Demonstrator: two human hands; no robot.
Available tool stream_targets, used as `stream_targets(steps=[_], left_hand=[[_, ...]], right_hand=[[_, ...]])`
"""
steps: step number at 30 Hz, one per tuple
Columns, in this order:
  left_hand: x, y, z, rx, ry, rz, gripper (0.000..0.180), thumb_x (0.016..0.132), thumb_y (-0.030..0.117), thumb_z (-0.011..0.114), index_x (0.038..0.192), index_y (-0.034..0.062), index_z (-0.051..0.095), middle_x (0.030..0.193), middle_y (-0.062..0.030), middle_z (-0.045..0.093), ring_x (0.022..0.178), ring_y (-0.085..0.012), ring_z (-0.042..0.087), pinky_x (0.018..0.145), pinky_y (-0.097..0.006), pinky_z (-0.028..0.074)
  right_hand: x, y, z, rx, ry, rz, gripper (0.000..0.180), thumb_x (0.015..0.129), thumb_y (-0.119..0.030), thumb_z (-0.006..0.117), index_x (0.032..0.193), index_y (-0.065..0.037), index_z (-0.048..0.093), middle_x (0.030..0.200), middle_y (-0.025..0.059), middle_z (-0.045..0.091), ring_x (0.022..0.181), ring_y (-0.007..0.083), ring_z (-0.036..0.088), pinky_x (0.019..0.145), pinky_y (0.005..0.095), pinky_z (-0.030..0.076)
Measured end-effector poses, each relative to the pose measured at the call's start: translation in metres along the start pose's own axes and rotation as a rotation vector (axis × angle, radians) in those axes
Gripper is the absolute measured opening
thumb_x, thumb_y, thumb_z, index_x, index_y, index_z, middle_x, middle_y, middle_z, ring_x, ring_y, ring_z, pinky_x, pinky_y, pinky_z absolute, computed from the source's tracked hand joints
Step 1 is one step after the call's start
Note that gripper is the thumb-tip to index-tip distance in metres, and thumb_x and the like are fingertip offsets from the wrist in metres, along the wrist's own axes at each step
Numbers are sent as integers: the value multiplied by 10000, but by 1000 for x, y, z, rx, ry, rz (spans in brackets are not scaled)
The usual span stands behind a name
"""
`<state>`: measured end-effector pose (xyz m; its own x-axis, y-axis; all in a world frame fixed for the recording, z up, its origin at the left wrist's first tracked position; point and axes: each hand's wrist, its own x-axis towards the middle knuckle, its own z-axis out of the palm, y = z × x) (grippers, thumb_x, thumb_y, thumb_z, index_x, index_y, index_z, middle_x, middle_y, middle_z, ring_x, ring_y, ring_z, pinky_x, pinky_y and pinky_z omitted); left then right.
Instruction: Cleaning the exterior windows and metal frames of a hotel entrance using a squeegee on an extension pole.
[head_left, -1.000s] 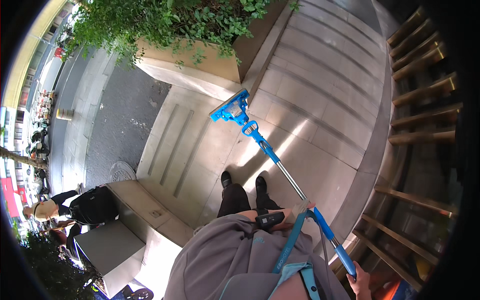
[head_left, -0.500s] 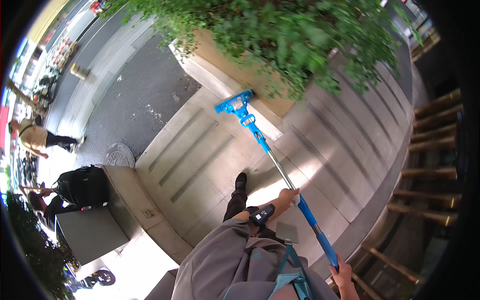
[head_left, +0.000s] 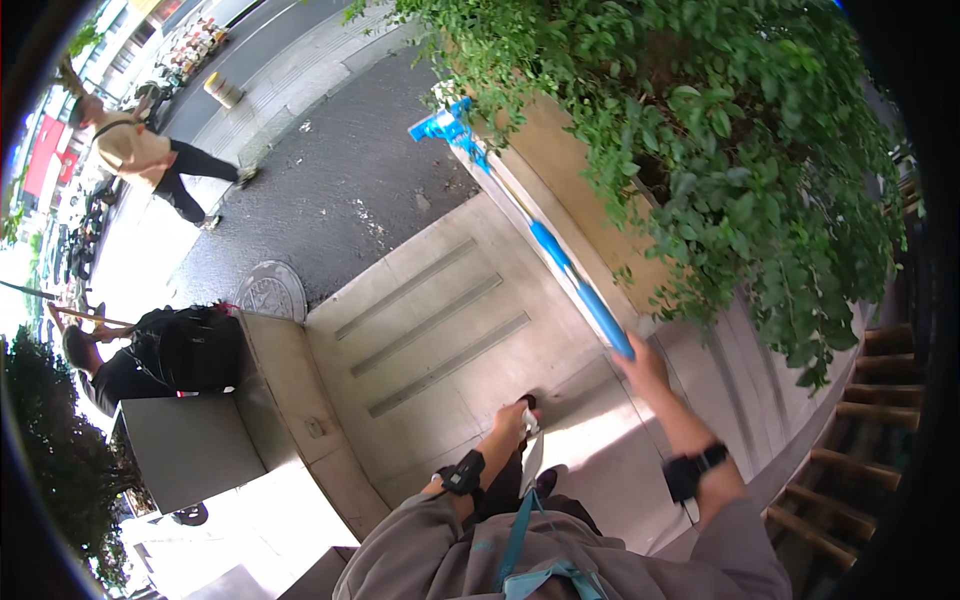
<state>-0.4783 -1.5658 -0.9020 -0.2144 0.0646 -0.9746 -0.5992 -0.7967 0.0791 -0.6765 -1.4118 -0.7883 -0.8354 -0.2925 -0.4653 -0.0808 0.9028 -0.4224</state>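
Observation:
My right hand is closed round the end of the blue grip on a sponge mop. Its blue and silver pole runs away from me along the pale ledge of a planter. The blue mop head is at the far end of that ledge; whether it touches the stone I cannot tell. My left hand is off the pole, low in front of my body. Its fingers are closed on a small white thing, perhaps crumpled tissue or cloth; its kind is unclear.
Leafy bushes overhang the planter. Grooved stone paving leads down to dark asphalt. On the left are a low stone wall, a grey box, a person with a black backpack and a walking person.
The mop has swung left and farther out onto the ledge. My left hand has let go of its pole and drawn back. The walking person has come nearer.

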Motion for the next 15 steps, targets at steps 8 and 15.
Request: stream_targets(steps=[8,15], left_hand=[[-11,-23,-45,-188,106,-168,221,801,197,465,909,11,514,738,-153,594,430,-205,468,373,-314,379],[-6,-4,31,362,-283,107,469,825,406,434,1023,-10,519,779,-74,624,390,-99,436,362,-234,334]], right_hand=[[110,-60,32,140,10,-136,398,757,-176,548,1135,-85,463,545,55,494,340,133,444,361,269,381],[-110,1,-24,514,-243,231,425,735,-116,587,1137,-39,472,631,24,533,398,80,449,356,226,371]])
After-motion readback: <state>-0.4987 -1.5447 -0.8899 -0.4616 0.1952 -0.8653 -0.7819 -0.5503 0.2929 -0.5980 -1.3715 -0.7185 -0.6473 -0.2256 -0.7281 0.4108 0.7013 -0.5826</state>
